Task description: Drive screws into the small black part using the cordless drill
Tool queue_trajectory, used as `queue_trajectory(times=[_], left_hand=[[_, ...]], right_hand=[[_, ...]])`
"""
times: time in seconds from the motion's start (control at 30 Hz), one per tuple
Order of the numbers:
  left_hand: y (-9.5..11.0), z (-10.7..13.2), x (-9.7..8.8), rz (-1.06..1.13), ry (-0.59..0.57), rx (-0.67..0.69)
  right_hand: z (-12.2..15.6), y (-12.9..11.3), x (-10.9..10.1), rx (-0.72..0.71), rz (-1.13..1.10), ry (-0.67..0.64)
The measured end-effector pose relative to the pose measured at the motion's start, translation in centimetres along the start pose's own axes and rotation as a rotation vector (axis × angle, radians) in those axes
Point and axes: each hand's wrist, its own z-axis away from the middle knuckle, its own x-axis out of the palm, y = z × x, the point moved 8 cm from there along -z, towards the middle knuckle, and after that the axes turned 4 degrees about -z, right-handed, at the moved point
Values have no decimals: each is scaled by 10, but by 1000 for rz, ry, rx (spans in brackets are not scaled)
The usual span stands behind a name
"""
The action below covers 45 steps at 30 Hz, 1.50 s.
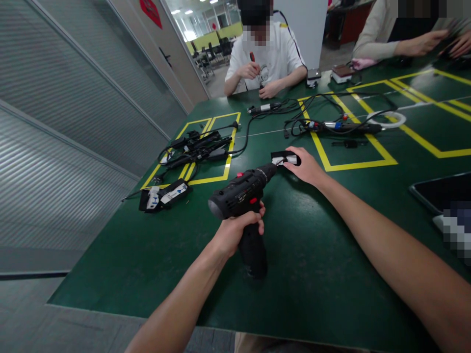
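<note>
On my feed, far left, I've got a slatted partition (55, 162), cut off by the frame. Next, on the green table (312, 284), two white labels (174, 191) on black material; I can't tell if that's one part or two touching. Just behind is a cable pile (206, 149), too tangled for me to count.

Then one black drill (235, 193), above the table in front of me. My left hand (237, 228) has its fingers wrapped round the grip, some hidden behind it. The drill points at one small black-and-white piece (290, 159), pinched between the thumb and fingers of my right hand (305, 167), which covers one end. Can't tell if the bit touches it.

Across from me, one person in white (272, 63) holds one orange-handled screwdriver (252, 57); whatever's at its tip is too small to make out. Further right: two small boxes (342, 72), one white ring (393, 119), and one dark flat device (447, 193) cut off by the edge. Top right, a second person's sleeve (373, 39), mostly out of frame.
</note>
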Motion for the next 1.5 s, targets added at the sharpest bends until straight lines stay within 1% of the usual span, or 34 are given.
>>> queue_trajectory(times=[0.4,1.1,1.5], left_hand=[[1,1,0,7,18,-16],[-1,1,-1,1,14,-26],[-1,1,-2,6,31,-30]], right_hand=[[0,-1,-1,12,6,-5],[-2,4,1,11,-7,-6],[-2,2,0,8,3,-8]])
